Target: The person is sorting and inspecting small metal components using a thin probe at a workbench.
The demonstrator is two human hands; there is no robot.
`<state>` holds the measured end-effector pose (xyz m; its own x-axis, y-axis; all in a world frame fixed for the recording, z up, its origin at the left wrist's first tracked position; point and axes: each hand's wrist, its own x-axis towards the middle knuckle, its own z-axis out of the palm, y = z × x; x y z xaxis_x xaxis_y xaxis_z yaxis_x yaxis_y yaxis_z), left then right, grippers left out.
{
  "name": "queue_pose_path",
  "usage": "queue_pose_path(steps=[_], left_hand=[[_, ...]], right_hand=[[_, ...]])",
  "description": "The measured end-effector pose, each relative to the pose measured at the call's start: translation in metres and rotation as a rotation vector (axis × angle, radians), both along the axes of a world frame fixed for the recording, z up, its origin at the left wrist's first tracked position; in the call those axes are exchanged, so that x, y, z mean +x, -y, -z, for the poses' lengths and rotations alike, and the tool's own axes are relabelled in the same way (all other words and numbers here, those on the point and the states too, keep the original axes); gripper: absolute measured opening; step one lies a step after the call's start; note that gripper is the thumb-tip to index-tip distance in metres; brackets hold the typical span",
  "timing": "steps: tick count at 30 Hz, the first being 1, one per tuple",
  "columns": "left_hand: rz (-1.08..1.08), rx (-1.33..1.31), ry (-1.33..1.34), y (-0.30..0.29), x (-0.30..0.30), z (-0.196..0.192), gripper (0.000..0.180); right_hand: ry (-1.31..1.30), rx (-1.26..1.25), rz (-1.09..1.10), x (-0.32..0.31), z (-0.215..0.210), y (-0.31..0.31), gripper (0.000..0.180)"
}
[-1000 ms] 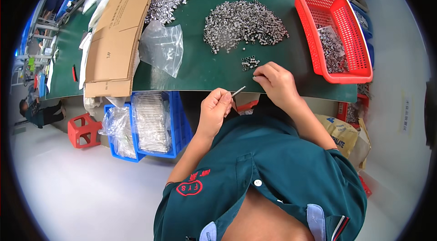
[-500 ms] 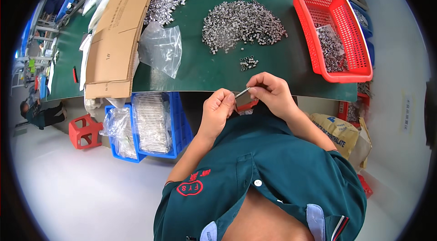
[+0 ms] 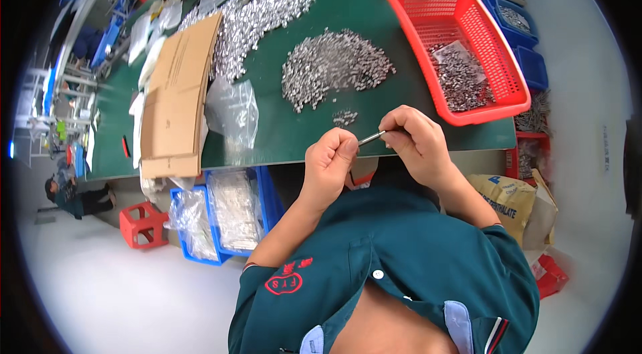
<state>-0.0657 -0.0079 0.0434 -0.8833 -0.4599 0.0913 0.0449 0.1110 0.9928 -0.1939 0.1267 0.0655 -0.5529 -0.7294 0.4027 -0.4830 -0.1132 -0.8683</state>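
Observation:
My left hand is closed round a thin metal rod, with the thumb pressed on it. The rod points right from that fist, over the front edge of the table. At its right end, my right hand pinches thumb and forefinger together; whether a small part sits between those fingertips I cannot make out. Just beyond the hands lies a little cluster of small metal pieces. Behind it spreads a larger heap of short shiny metal pieces on the green tabletop.
Right of the heap stands a red perforated basket with metal pieces inside. Flattened cardboard and a clear bag lie left, near another silvery heap. Blue crates and a red stool are below; a person is far left.
The view has shifted, so the table sits lower in the picture. My hands are slightly farther apart, with the rod still between them.

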Motion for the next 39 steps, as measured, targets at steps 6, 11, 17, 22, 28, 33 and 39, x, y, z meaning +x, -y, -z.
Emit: queue_pose_path(steps=[6, 11, 17, 22, 28, 33, 39], left_hand=[[0.413, 0.677, 0.02, -0.005, -0.045, -0.028, 0.024], [0.27, 0.365, -0.043, -0.023, -0.077, -0.028, 0.021], [0.266, 0.27, -0.122, -0.036, -0.102, -0.034, 0.022], [0.263, 0.241, -0.148, -0.04, -0.112, -0.035, 0.022], [0.481, 0.638, -0.086, -0.038, -0.119, -0.042, 0.027], [0.53, 0.705, -0.059, -0.034, -0.124, -0.043, 0.027], [0.293, 0.503, -0.109, -0.041, -0.134, -0.046, 0.025]], right_hand=[[-0.232, -0.136, -0.057, -0.041, -0.024, -0.032, 0.016], [0.019, -0.074, 0.086, -0.054, -0.033, -0.053, 0.016], [0.246, -0.099, 0.146, -0.072, -0.036, -0.059, 0.012], [-0.02, -0.161, 0.212, -0.081, -0.039, -0.059, 0.008], [-0.014, -0.221, 0.099, -0.093, -0.04, -0.059, 0.012], [-0.121, -0.224, 0.019, -0.104, -0.044, -0.059, 0.011], [-0.06, -0.221, 0.081, -0.104, -0.042, -0.054, 0.015]])
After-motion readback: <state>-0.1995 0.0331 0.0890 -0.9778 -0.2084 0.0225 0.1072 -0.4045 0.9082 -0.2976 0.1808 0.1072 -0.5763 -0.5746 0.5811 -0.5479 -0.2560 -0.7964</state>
